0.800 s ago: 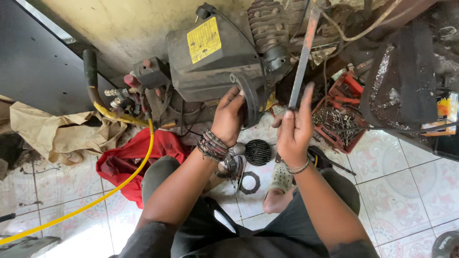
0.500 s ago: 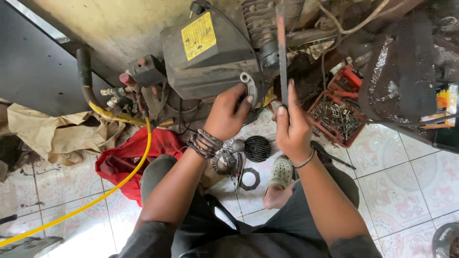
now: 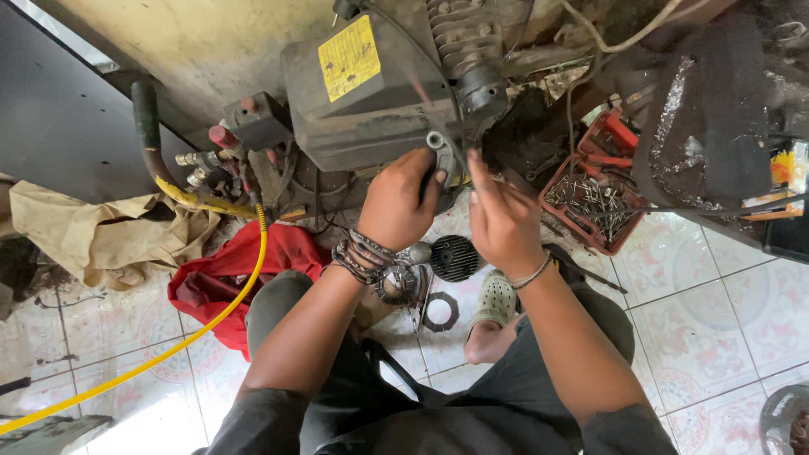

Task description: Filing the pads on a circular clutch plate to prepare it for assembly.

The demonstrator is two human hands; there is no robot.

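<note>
At the centre of the frame, the left hand [image 3: 403, 206] is pressing against the lower right corner of a dark, greasy engine block [image 3: 379, 101] that is filling the upper middle of the picture; its fingers [image 3: 434, 181] are curling together around a small grey round fitting [image 3: 436, 141] on the block's edge. Just beside it, the right hand [image 3: 503, 221] is hovering with fingers [image 3: 477, 173] raised and lightly spread, their tips close to the same corner; whether they are pinching anything cannot be told. A yellow label [image 3: 349, 57] is sitting on the engine's top face. A stack of dark bracelets [image 3: 362, 257] is ringing the left wrist, and a thin bangle [image 3: 533, 274] the right. Below the hands, a black ribbed disc [image 3: 455, 258] and a flat ring gasket [image 3: 440, 312] are lying on the tiled floor [image 3: 716, 303]. At right, a red tray of screws [image 3: 594, 198] is resting near the engine. At lower left, a yellow hose [image 3: 202, 324] is crossing a red cloth [image 3: 223, 282].
</note>
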